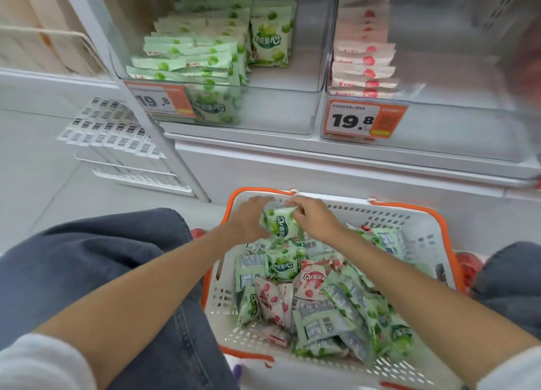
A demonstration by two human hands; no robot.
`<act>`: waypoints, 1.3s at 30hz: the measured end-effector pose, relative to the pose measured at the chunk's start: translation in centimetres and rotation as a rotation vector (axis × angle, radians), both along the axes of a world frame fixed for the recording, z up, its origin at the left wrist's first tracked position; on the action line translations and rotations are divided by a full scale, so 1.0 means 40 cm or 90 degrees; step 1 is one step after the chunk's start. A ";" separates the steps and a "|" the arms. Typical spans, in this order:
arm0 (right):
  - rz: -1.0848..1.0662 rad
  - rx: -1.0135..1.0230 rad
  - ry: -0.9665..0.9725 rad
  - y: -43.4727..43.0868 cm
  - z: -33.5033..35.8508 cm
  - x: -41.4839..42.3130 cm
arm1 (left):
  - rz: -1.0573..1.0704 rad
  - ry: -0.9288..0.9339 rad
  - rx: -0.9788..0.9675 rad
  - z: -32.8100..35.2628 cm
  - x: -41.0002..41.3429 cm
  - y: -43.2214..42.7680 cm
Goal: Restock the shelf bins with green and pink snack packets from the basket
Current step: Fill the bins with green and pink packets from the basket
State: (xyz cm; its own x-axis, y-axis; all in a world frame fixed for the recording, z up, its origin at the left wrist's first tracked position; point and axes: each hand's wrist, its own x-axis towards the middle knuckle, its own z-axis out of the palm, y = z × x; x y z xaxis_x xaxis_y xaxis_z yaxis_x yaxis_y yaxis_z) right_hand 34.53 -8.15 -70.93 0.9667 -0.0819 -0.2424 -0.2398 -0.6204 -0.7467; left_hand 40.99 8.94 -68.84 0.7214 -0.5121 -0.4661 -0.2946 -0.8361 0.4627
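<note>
Over the far end of the basket [409, 214], the left hand [248, 218] and right hand [317, 218] both have their grip closed on a green packet [281, 224], held just above the heap. It is best squared upright with the label forward, then slotted into the left bin [278, 111] beside the green rows, not the pink bin [453, 126].

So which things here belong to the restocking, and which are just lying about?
In use: white plastic basket with orange handles; green snack packets and pink snack packets; green packet gripped by left hand and right hand; left clear plastic shelf bin; right clear plastic shelf bin.
Idle: orange price tags; white barcode label sheets.
</note>
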 end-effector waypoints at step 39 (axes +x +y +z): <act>-0.407 -0.076 -0.024 -0.069 0.415 0.680 | 0.104 -0.485 -0.109 0.456 0.547 -0.071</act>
State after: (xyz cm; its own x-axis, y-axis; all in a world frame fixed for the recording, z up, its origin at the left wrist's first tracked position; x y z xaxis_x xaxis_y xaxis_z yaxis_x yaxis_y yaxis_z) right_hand 61.73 -10.90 -54.35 0.7266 -0.6676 -0.1624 -0.5633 -0.4436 -0.6971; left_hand 62.87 6.11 -50.61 0.8820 -0.3922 0.2612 -0.4614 -0.8315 0.3094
